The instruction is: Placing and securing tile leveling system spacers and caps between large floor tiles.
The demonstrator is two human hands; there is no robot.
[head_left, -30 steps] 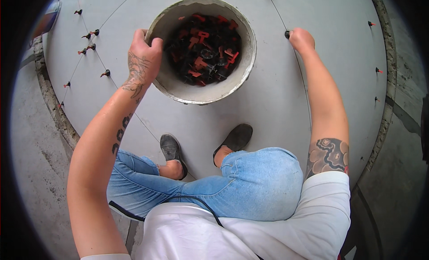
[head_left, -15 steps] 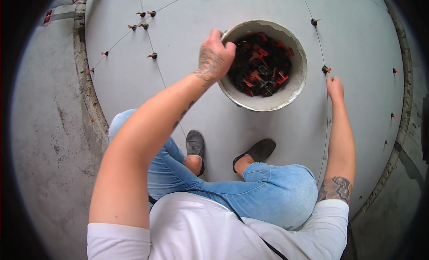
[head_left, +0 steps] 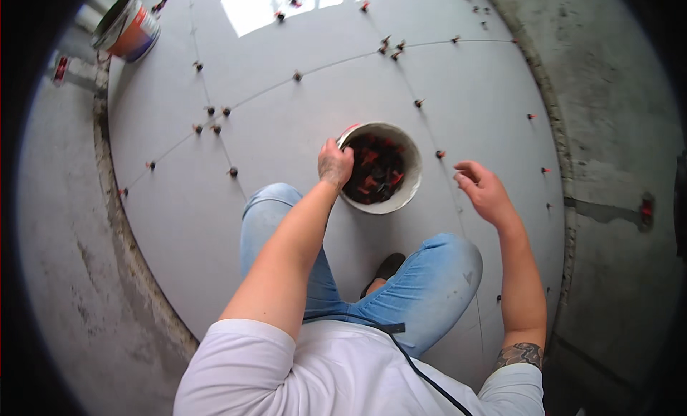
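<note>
A grey-white bucket stands between my knees and the grid of floor clips, filled with a jumble of black and red tile-levelling pieces. My left hand grips the left side of its rim. My right hand is raised to the right of the bucket with bent fingers apart and nothing in them. Just above and left of that hand, a black and red leveller sits on a joint between large grey tiles.
More levellers line the joints. A paint bucket with an orange and blue side stands at the upper left beside a dark tool. Rough concrete borders the tiles on both sides, with a small red object on the right.
The view has tilted up over more of the floor. The bucket appears lower and farther from my body. My right hand has come away from the joint's leveller and its fingers have opened.
</note>
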